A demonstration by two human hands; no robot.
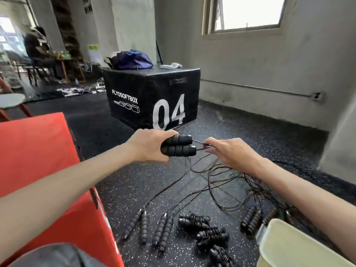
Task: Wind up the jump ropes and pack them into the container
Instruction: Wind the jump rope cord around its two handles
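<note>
My left hand (149,144) grips two black foam jump-rope handles (179,145) side by side, held above the floor. My right hand (229,151) pinches the thin cord (200,145) just where it leaves those handles. The rest of that cord trails down into a loose tangle of cords (227,182) on the floor. Below lie unwound handle pairs (138,226) (163,230) and three wound-up ropes (194,221) (212,237) (221,256). More handles (250,221) lie by the pale plastic container (289,247) at the lower right.
A red padded box (38,160) stands close on my left. A black plyo box marked 04 (154,97) sits ahead with a purple bag on top. The floor is dark speckled rubber. A grey wall with a window runs along the right.
</note>
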